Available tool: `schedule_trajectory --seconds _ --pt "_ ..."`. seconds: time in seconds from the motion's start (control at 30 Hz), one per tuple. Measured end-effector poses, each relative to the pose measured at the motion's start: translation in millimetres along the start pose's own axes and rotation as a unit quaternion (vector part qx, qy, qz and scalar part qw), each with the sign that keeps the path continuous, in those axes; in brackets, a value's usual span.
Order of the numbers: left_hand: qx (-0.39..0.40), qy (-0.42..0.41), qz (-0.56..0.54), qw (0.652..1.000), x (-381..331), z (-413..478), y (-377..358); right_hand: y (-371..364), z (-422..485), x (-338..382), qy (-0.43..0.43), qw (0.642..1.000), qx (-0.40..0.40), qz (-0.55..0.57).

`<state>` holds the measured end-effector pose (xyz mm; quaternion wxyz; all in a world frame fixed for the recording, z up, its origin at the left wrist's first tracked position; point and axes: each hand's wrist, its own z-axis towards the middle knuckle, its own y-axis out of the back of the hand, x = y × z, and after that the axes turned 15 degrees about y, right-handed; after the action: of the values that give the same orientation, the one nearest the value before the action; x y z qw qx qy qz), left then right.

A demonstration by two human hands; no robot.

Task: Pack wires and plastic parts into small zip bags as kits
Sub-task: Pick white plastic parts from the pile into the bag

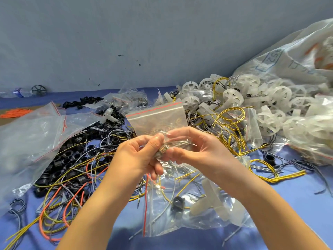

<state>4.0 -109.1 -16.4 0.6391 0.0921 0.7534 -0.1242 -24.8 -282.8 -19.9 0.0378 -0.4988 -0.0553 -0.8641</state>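
orange wires (14,112) lie in a bunch at the far left on the blue cloth (297,204), and next to them a big clear bag (27,138) half covers a heap of black rings (66,159). in the middle the person holds up a small zip bag (158,118), its red strip on top. the left hand (137,157) grips the lower part of it, thumb on the front and fingers curled behind; the right hand (194,150) pinches the same lower part from the other side between thumb and forefinger. both forearms come in from below and meet in a v, wrists raised off the cloth. inside the pinch there are thin metal-looking pieces, i cannot tell which kind. just under the hands lies a larger bag (189,210) with a white plastic part, one black ring and some wires in it. to the right are loops of yellow wire (228,121), then a pile of white wheels (266,105) and a big sack (297,56). i think the small bag is being squeezed flat now; next it probably must go into the larger bag, so one hand has to let go and open that mouth.
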Motion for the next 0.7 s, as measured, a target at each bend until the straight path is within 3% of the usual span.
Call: schedule_trajectory --seconds 0.2,0.5,0.7 --pt "0.067 -0.026 0.007 0.997 1.2 -1.2 0.8 2.5 0.7 1.3 -0.004 1.000 -0.030 0.002" --pt "0.031 -0.012 -0.055 0.998 0.1 1.0 -1.9 -0.8 -2.2 -2.0 0.000 0.998 -0.007 -0.064" --pt "0.046 -0.037 0.022 0.998 0.9 -1.4 -2.8 3.9 -1.6 -0.3 -0.010 0.998 -0.048 -0.033"
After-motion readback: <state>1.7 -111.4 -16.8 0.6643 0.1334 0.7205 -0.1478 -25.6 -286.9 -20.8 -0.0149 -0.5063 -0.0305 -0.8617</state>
